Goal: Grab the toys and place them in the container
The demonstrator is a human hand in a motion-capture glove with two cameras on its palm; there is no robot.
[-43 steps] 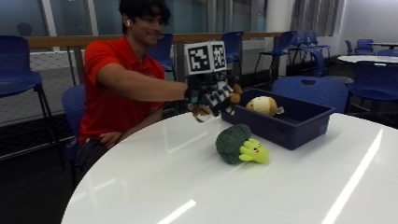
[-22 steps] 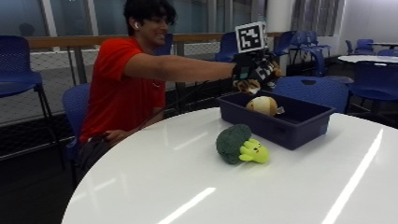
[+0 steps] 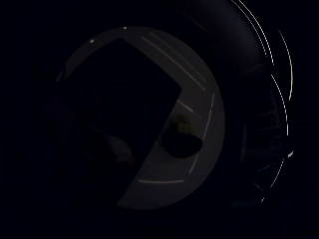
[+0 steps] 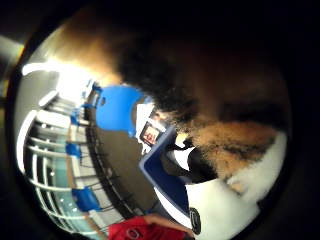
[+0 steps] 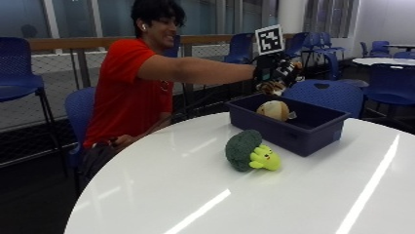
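Overhead lights streaked glare across the glossy white surface [image 5: 195,195]. The little-finger palm view was nearly black; the thumb-side view was blurred and warped at its edges.

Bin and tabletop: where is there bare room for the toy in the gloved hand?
The gloved hand holds a furry toy above the bin. Bare floor shows inside the bin beside the round tan toy. The table is bare in front of the broccoli toy; between broccoli and bin wall it is tight.
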